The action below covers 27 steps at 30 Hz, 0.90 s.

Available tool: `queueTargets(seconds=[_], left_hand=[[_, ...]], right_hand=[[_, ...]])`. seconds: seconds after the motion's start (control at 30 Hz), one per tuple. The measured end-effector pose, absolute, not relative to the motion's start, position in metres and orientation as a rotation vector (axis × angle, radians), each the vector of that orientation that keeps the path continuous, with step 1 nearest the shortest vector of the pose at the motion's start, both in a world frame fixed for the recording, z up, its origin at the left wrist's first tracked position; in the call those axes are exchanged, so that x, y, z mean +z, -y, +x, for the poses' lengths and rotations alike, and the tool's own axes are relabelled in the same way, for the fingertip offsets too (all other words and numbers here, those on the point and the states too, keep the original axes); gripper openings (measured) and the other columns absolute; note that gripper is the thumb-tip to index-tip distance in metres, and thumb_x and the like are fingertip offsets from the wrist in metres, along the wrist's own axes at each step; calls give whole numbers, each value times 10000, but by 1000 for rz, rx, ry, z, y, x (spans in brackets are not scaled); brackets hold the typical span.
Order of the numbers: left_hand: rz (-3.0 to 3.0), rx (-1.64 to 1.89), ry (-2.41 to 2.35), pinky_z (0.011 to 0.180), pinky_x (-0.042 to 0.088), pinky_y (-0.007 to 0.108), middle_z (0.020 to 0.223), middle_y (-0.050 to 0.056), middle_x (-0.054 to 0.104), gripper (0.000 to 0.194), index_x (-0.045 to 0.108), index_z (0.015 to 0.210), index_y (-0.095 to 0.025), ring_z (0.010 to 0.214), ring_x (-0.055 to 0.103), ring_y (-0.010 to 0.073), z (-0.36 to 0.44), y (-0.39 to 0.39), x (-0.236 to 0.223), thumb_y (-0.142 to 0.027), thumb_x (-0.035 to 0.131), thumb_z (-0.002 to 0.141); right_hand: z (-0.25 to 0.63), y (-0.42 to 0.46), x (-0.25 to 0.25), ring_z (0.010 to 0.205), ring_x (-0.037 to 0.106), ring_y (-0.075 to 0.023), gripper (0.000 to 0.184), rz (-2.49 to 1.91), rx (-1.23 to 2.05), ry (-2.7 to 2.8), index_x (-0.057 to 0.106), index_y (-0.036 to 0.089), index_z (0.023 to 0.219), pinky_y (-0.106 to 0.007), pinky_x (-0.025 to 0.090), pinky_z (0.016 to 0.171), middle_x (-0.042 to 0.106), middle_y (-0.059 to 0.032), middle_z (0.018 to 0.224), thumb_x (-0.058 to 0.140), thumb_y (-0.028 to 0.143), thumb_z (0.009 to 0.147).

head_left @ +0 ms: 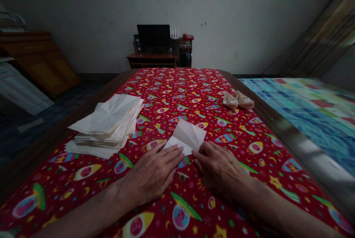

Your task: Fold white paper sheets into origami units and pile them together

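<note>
A partly folded sheet of white paper (188,134) lies on the red patterned cloth in front of me, with crease lines across it. My left hand (158,167) rests flat, its fingers stretched out over the paper's left lower edge. At the paper's right corner, my right hand (219,162) has its fingers curled, with thumb and forefinger pinching the edge. To the left sits a thick stack of creased paper sheets (111,114). Two folded paper pieces (238,101) stand near the table's right edge.
The red cloth (177,86) covers a dark wooden table (257,119). Beyond its far end are a monitor (154,37) and speakers on a small desk (152,56). A bed with a colourful cover (302,108) is to the right, wooden cabinets (47,64) to the left.
</note>
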<state>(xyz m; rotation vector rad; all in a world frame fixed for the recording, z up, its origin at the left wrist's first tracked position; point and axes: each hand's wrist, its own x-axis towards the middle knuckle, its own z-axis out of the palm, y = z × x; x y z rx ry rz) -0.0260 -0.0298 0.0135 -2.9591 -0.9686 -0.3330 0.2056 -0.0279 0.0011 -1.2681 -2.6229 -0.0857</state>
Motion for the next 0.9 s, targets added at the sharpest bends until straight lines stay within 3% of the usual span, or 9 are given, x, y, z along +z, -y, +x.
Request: queueTargets(seconds=[0.27,0.37,0.47,0.57,0.73,0.9], left_hand=[[-2877,-491,910,991,396,379,1180,39,637,260,580,1137,-181,1113,561,166,-32,21,12,-174,410,941],[-2887,-464,909,951,417,371,1153,51,642,247,591,1112,-182,1081,570,171,-29,18,16,-189,408,945],[-2894,-425,934,945,415,374,1163,59,631,243,589,1113,-186,1079,563,181,-28,18,19,-189,422,938],[-2915,-404,939,964,398,375,1198,55,610,261,568,1147,-191,1100,547,183,-29,19,20,-165,436,922],[-2911,-318,945,997,367,372,1186,49,609,317,543,1171,-189,1113,534,177,-29,14,22,-91,458,882],[-2822,-288,871,1035,329,382,1168,33,610,326,558,1132,-158,1144,506,184,-24,3,31,-82,310,935]], right_hand=[[212,15,5,635,449,-106,212,-1213,-35,2547,637,192,804,-235,289,535,530,-25,767,467,253,914],[221,-4,3,771,518,-160,154,-1224,-201,2403,632,213,980,-258,385,609,564,-68,881,533,257,871],[229,-21,-6,962,539,-226,339,-1235,-281,2315,532,254,1191,-338,449,739,572,-105,1060,552,281,854],[228,-29,-14,1051,532,-239,387,-1191,-230,2209,465,204,1259,-382,455,814,589,-128,1108,481,311,888],[215,-32,-1,640,572,-146,356,-1375,303,2076,546,132,1172,-252,437,586,632,-33,727,491,234,836],[221,-17,10,561,528,-126,440,-1463,506,1969,499,148,1249,-224,385,513,584,7,660,460,217,816]])
